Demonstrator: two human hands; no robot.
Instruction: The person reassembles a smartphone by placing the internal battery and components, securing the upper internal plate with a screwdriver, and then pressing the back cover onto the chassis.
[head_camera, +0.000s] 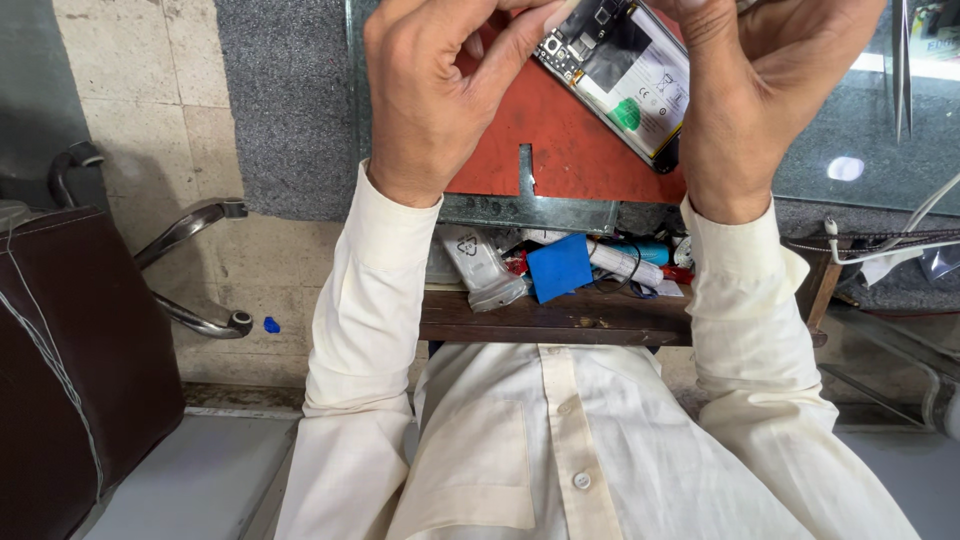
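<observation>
Overhead, both hands hold an opened phone (622, 75) above a red mat (560, 150): left hand (430, 95) apparently pinching its top corner, right hand (760, 100) gripping its lower end, long axis diagonal.

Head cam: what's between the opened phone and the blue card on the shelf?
Red work mat under the opened phone, then the glass counter edge, then the blue card.

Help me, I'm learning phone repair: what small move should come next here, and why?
Probably ease the left hand thumb along the opened phone at its camera corner. Both hands already grip it above the red mat, the right hand steadying the far edge, with battery and board exposed.
</observation>
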